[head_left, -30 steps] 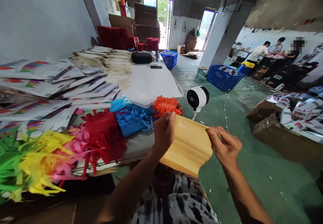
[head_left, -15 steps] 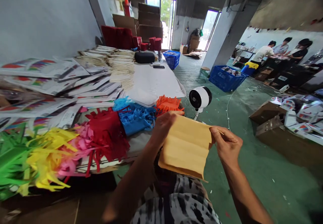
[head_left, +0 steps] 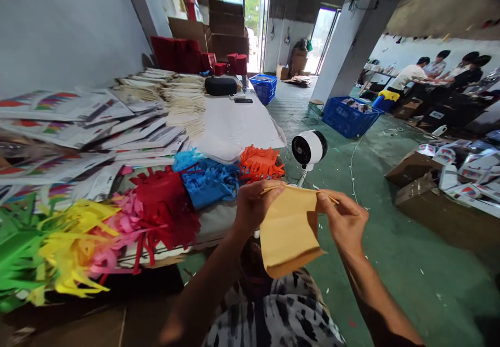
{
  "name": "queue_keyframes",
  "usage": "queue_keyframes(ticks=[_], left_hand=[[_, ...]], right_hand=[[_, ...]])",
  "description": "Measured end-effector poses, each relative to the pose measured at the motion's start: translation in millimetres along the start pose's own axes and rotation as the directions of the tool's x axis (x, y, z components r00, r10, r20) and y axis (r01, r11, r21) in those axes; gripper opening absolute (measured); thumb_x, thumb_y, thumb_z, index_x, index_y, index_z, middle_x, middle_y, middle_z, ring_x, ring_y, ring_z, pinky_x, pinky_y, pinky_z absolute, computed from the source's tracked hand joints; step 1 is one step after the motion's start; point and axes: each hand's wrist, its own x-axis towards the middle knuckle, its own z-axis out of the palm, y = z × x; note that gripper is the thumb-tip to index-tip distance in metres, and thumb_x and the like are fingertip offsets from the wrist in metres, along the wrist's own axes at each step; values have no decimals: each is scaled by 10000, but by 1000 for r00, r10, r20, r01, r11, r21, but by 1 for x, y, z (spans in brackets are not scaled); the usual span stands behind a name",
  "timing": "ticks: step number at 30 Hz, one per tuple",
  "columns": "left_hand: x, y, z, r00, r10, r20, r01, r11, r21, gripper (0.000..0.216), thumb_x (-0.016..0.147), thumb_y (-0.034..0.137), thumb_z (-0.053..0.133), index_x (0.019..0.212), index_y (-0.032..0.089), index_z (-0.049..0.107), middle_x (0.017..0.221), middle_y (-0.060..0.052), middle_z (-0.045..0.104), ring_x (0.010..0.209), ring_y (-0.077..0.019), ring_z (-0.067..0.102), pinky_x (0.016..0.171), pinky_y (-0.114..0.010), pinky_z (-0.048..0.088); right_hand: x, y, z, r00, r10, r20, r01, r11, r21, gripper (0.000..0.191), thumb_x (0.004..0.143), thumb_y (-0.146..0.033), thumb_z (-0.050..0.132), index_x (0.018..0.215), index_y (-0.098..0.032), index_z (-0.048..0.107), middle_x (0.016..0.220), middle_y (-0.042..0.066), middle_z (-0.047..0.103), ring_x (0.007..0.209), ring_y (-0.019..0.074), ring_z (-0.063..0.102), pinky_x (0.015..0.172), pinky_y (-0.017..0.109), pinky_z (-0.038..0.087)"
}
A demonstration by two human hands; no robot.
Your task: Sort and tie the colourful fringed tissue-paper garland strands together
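A tan sheet of paper (head_left: pixel 289 230) hangs in front of me, creased lengthwise and drooping at the bottom. My left hand (head_left: pixel 253 203) pinches its top left corner. My right hand (head_left: pixel 341 222) pinches the top right edge. Both hands are close together, just off the table's near right edge. On the table beside my left hand lie piles of fringed cut paper: orange (head_left: pixel 260 163), blue (head_left: pixel 207 177), red (head_left: pixel 166 203), pink (head_left: pixel 117 232), yellow (head_left: pixel 70 248) and green (head_left: pixel 15 248).
Printed card sheets (head_left: pixel 97 133) and stacked papers cover the long table (head_left: pixel 242 120). A small white fan (head_left: pixel 309 149) stands on the green floor. Blue crates (head_left: pixel 347 118), cardboard boxes (head_left: pixel 414 172) and several people working at the far right.
My hands have come closer together, so the tan sheet has narrowed and folded in on itself; it hung wider and flatter before.
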Motion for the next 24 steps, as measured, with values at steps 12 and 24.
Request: queue_keyframes(ticks=[12,24], left_hand=[[1,-18,-17,935,279,219,-308,945,109,208,973,284,655,1028,238,850,1081,-92,824,990,-223,765,912,-326,572],[4,-5,-13,924,-350,153,376,904,-204,334,699,375,899,945,168,809,844,-36,771,730,-165,671,675,-248,527]], right_hand=[[10,-8,10,784,526,331,-616,725,309,468,763,-627,837,665,-217,634,547,-22,618,413,122,477,398,252,380],[8,3,12,908,355,223,-407,875,262,261,733,-435,901,867,-221,831,832,42,814,650,168,694,595,277,546]])
